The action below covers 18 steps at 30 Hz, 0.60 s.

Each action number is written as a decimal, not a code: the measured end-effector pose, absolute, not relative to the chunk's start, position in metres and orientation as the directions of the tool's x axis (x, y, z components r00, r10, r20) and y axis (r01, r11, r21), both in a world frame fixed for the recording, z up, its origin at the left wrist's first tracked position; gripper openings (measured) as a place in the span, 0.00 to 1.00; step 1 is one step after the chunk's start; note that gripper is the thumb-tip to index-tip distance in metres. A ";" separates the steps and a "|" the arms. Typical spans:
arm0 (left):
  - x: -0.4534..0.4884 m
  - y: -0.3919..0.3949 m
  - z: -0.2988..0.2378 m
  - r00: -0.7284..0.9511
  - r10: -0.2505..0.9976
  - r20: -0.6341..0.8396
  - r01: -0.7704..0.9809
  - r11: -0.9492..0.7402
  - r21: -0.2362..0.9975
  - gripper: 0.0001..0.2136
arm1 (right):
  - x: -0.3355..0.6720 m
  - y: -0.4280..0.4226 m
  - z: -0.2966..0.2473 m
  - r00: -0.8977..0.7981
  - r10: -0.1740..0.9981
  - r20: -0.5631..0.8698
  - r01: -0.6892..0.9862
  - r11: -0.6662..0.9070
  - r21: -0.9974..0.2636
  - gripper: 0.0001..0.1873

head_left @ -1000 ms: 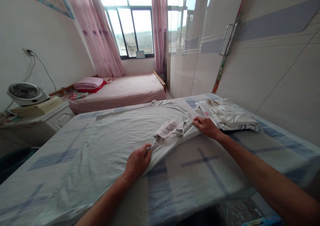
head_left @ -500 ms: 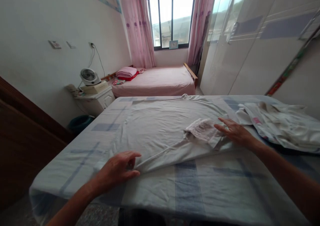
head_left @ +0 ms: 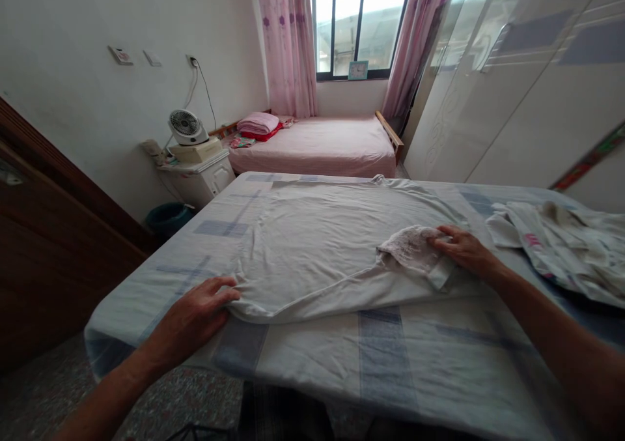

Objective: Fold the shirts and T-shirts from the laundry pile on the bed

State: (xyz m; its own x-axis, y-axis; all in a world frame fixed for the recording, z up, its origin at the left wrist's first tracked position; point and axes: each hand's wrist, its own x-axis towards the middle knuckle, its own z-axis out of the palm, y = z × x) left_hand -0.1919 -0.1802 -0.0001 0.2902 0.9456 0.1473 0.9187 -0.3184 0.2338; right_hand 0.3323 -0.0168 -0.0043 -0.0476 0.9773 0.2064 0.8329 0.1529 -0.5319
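A white garment lies spread flat on the bed with a blue-checked sheet. My left hand rests on the sheet at the garment's near left corner, fingers stretched out and touching its folded edge. My right hand lies on the garment's right side, fingers curled against a small lacy pinkish piece of cloth that sits bunched on top. Whether the right fingers grip the cloth is unclear.
A pile of folded white clothes lies on the bed at the right. A white wardrobe stands behind it. Left of the bed are a nightstand with a small fan, a green bin and a wooden door. A pink bed stands under the window.
My left hand slid left along the garment's near edge, letting go of its pinch and flattening out. My right hand moved from the edge onto the lacy cloth. The view swung left.
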 end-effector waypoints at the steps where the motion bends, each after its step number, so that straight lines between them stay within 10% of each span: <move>1: -0.194 -0.179 -0.001 0.277 0.947 0.160 0.914 -0.311 0.259 0.12 | 0.331 -0.022 -0.002 -0.045 0.979 0.201 0.792 0.158 -0.590 0.16; 5: -0.196 -0.176 0.002 0.213 0.968 0.134 0.856 -0.251 0.452 0.09 | 0.327 -0.047 0.009 0.082 0.970 0.229 0.678 0.114 -0.726 0.16; 18: -0.200 -0.066 0.047 -0.014 1.000 0.024 0.552 -0.012 0.834 0.18 | 0.349 -0.063 0.061 0.483 0.784 0.389 0.764 -0.160 -0.625 0.18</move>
